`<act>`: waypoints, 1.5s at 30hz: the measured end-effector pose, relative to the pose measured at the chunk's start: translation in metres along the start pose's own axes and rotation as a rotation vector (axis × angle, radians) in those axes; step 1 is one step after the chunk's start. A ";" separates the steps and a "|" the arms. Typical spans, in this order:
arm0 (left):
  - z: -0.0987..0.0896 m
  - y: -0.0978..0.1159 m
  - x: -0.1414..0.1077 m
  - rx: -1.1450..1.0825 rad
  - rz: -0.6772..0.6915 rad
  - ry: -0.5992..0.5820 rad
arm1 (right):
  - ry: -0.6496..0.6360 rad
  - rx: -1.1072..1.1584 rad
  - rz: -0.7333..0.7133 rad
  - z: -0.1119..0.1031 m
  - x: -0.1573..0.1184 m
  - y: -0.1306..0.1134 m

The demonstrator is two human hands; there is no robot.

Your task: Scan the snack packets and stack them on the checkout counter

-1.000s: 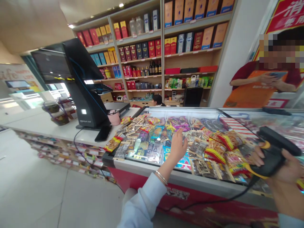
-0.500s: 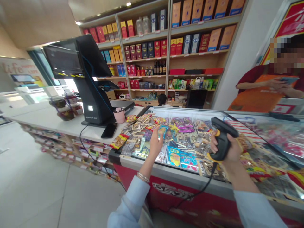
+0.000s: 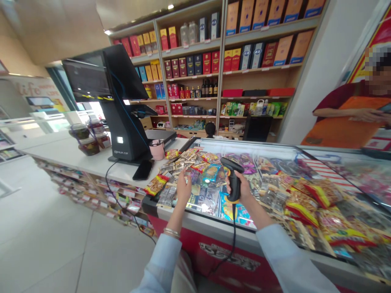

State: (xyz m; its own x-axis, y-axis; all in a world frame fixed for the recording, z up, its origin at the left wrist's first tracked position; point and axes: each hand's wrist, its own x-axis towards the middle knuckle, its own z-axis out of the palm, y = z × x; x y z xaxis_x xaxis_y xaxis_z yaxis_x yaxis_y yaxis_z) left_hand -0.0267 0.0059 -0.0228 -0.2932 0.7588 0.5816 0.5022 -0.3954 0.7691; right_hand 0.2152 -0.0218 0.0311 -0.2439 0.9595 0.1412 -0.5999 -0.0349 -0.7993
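Observation:
My right hand (image 3: 245, 190) is wrapped around the handle of a black barcode scanner (image 3: 232, 166) with yellow trim, held upright above the snack packets. Its black cord (image 3: 234, 228) hangs down over the front of the freezer. Over the left part of the glass-topped freezer (image 3: 210, 230), my left hand (image 3: 184, 189) has its thumb and index finger apart, with nothing visible between them. Small brown snack packets (image 3: 182, 164) lie just beyond its fingertips. Blue packets (image 3: 211, 174) lie between my two hands. A red-and-yellow snack bag (image 3: 156, 184) rests to the left of my left hand.
A black checkout terminal (image 3: 124, 126) stands on the white counter (image 3: 61, 150), near a phone (image 3: 143, 169), a pink cup (image 3: 157, 150) and several jars (image 3: 89, 145). Larger snack bags (image 3: 305, 205) lie at the right. Behind are shelves of boxes (image 3: 195, 65). A person in an orange apron (image 3: 342, 122) stands at right.
My right hand has moved left with the barcode scanner, closer to my left hand. My left hand has shifted slightly left and down over the packets. The view has turned slightly.

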 end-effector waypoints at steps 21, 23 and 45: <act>0.008 -0.025 0.047 0.503 0.078 -0.006 | -0.031 0.095 0.227 0.008 0.011 0.044; 0.005 -0.024 0.047 0.460 0.051 0.025 | -0.041 0.106 0.226 0.010 0.010 0.042; 0.004 -0.002 0.051 -0.593 -0.216 0.236 | -0.158 0.063 0.279 0.009 0.008 0.047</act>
State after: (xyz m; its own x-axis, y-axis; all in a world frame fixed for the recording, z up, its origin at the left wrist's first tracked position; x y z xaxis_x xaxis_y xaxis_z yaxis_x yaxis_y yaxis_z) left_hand -0.0395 0.0469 0.0045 -0.5407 0.7458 0.3892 -0.0995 -0.5161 0.8507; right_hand 0.1785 -0.0182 -0.0002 -0.5183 0.8551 0.0147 -0.5380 -0.3127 -0.7828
